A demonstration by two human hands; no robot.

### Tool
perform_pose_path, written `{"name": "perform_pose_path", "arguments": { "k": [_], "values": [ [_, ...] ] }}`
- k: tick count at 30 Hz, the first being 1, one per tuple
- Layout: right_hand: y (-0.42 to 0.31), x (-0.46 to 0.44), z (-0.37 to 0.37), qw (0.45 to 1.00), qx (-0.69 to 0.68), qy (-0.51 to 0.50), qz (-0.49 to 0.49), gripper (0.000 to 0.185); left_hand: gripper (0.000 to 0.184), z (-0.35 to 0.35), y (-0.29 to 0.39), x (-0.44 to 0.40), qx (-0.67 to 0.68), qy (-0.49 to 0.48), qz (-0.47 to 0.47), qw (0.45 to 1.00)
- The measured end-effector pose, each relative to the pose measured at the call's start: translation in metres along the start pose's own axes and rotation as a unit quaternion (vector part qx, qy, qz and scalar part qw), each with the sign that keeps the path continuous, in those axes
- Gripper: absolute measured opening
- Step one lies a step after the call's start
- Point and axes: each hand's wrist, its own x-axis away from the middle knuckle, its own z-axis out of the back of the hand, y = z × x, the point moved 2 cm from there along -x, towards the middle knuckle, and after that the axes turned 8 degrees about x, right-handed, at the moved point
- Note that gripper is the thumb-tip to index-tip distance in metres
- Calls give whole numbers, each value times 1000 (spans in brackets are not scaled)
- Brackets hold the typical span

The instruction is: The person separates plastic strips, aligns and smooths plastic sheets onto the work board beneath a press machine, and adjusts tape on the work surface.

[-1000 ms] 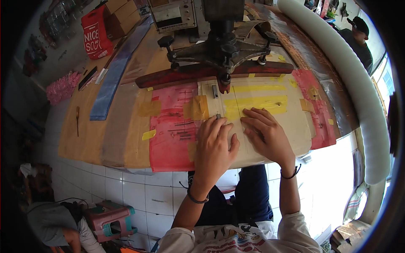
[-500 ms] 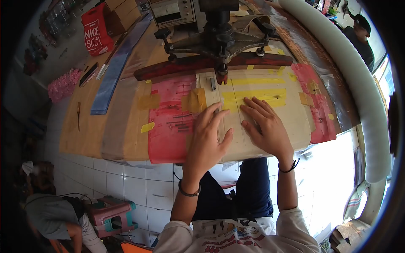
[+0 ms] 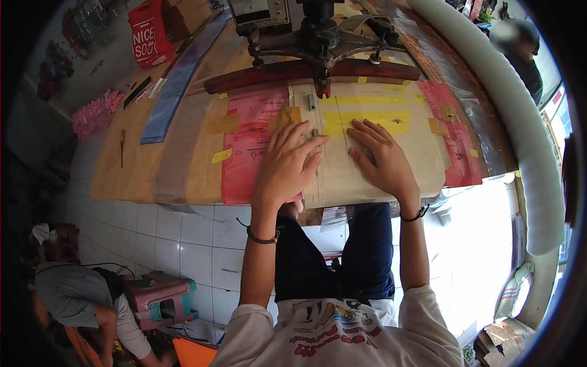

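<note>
My left hand [image 3: 287,160] lies with fingers spread over the seam between a red sheet [image 3: 244,168] and a beige board [image 3: 379,177]. By its fingertips sits a small grey metal piece [image 3: 315,132]; a second such piece [image 3: 311,103] lies farther up the board. My right hand [image 3: 385,158] rests flat on the board, fingers apart, its tips at the edge of a yellow tape strip [image 3: 391,122]. Nothing shows in either hand. Above the board hangs a dark machine head [image 3: 321,52] with a long red-brown curved bar [image 3: 263,79].
Blue folded strips [image 3: 177,92], a screwdriver-like tool [image 3: 122,147] and a red bag [image 3: 148,37] are at the left. A white foam roll [image 3: 507,104] borders the right. One person [image 3: 79,293] bends by a stool [image 3: 162,300]; another person [image 3: 520,55] is at upper right.
My left hand has shifted left and its fingers have spread onto the red sheet. My right hand stays flat on the board. The view has tilted, so the table sits higher.
</note>
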Motion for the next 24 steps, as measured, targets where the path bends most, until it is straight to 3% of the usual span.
{"name": "perform_pose_path", "arguments": {
  "k": [24],
  "values": [
    [-1, 1, 2, 1000, 6, -4, 20, 39, 36, -1, -1, 2, 2, 17, -1, 1000]
  ]
}}
